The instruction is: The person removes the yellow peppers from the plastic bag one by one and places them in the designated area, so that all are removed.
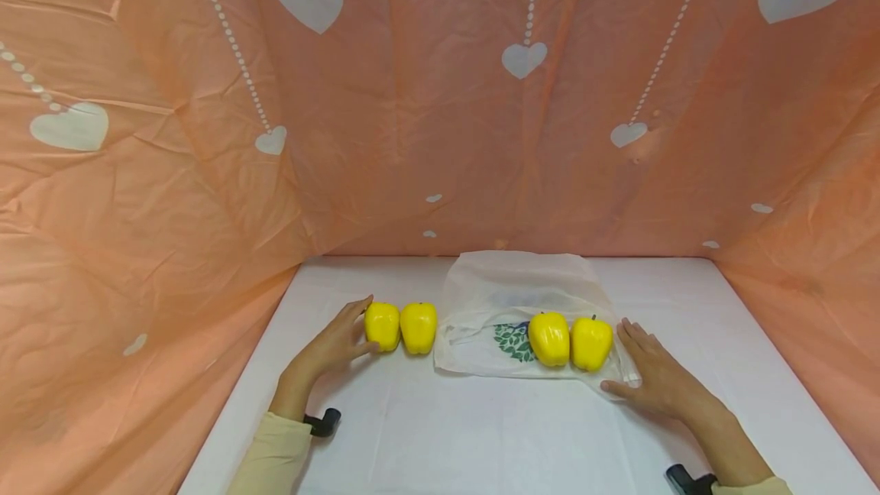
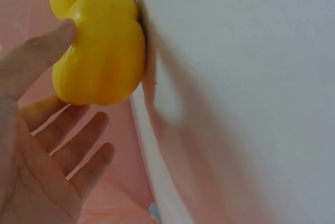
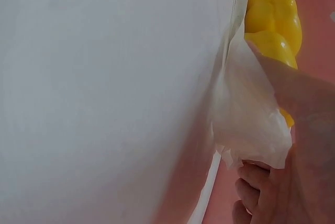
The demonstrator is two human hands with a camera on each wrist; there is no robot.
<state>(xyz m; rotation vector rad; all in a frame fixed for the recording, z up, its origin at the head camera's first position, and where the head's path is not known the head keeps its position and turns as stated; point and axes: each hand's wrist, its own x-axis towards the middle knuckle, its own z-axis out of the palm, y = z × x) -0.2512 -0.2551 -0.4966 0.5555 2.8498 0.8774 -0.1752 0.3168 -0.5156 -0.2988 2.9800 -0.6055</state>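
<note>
Two yellow bell peppers stand side by side on the white table, the outer pepper (image 1: 382, 326) left of the inner pepper (image 1: 418, 328). My left hand (image 1: 341, 338) is at the outer one, fingers spread and fairly straight; its thumb (image 2: 55, 41) overlaps the pepper's side in the left wrist view. Another pair, a pepper (image 1: 549, 339) and the rightmost pepper (image 1: 591, 344), sits on a pale cloth bag (image 1: 474, 354) lying flat. Beside the rightmost pepper, my right hand (image 1: 660, 376) rests at the bag's right edge with fingers extended. In the right wrist view, bag fabric (image 3: 246, 109) partly covers the peppers.
The bag bears a green leafy tree print (image 1: 514, 342), partly covered by a pepper. White cloth covers the table (image 1: 447, 434). An orange curtain (image 1: 412, 98) with white hearts encloses the back and both sides. Each wrist wears a black strap mount (image 1: 323, 423).
</note>
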